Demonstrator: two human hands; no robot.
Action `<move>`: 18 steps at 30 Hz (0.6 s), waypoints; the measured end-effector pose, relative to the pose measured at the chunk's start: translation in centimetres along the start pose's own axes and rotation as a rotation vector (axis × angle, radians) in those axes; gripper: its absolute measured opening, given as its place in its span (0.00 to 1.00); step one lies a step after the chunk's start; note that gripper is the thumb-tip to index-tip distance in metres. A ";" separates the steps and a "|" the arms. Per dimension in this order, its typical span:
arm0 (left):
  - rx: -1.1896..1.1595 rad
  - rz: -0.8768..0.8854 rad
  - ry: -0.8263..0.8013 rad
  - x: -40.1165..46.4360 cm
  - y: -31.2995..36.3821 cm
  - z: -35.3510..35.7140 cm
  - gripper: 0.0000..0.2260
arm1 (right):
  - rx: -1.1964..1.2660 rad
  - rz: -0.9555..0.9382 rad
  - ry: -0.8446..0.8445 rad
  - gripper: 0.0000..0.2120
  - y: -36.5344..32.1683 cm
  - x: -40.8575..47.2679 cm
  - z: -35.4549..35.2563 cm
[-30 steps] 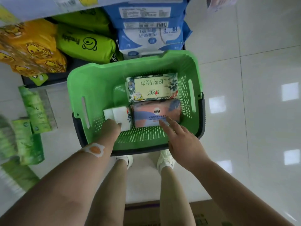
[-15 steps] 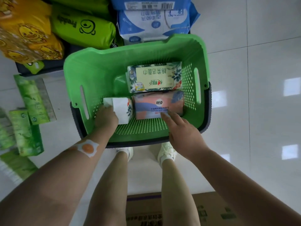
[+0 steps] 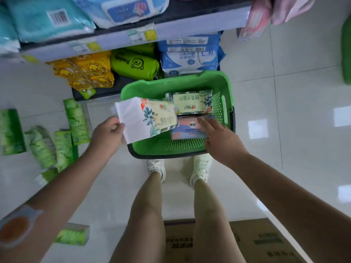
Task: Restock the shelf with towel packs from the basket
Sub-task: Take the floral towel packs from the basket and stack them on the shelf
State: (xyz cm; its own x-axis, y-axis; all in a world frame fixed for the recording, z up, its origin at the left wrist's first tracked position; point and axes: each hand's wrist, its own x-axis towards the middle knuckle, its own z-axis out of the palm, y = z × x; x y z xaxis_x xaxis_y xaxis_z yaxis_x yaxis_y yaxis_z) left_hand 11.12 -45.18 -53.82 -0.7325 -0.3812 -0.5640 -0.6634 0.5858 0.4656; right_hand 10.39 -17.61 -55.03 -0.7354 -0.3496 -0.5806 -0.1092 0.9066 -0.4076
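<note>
A green basket [image 3: 226, 86] stands on the floor in front of my feet. My left hand [image 3: 108, 132] grips a white floral towel pack [image 3: 144, 118] by its near end and holds it tilted above the basket's left rim. Inside the basket lie a cream floral pack [image 3: 190, 101] at the back and a pink and blue pack [image 3: 188, 128] in front of it. My right hand [image 3: 218, 135] rests on the pink and blue pack's right end, fingers spread. The shelf edge [image 3: 190, 25] runs across the top, with blue and white packs above it.
Yellow duck packs [image 3: 85, 71], a green roll pack [image 3: 134, 63] and blue-white packs [image 3: 191, 57] fill the lowest shelf behind the basket. Several green packs [image 3: 62, 141] lie scattered on the floor at left. A cardboard box [image 3: 256, 242] sits behind my legs.
My left hand has lifted the white floral pack out of the basket, up and to the left. The view tilted up, showing the upper shelf. My right hand stays on the pink pack.
</note>
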 end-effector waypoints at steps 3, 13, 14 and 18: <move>-0.247 0.019 -0.023 -3.3 3.1 -4.8 0.09 | 0.057 0.022 0.027 0.30 -1.1 -2.0 -2.9; -0.729 0.183 -0.095 -12.2 10.8 -16.4 0.13 | 1.030 0.250 0.280 0.09 -7.8 -5.7 -16.6; -0.751 0.207 -0.092 -12.7 11.4 -17.4 0.15 | 1.127 0.238 0.291 0.08 -8.7 -6.3 -18.1; -0.796 0.371 -0.058 -14.2 13.1 -21.3 0.08 | 1.142 0.097 0.322 0.11 -11.4 -8.3 -22.6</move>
State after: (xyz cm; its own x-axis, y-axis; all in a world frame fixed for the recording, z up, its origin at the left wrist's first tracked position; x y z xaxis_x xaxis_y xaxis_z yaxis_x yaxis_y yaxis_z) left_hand 9.57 -47.31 -25.23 -0.9275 -0.2157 -0.3052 -0.3093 -0.0156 0.9508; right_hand 2.61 -19.71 -29.66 -0.8597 -0.0680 -0.5063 0.4950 0.1338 -0.8585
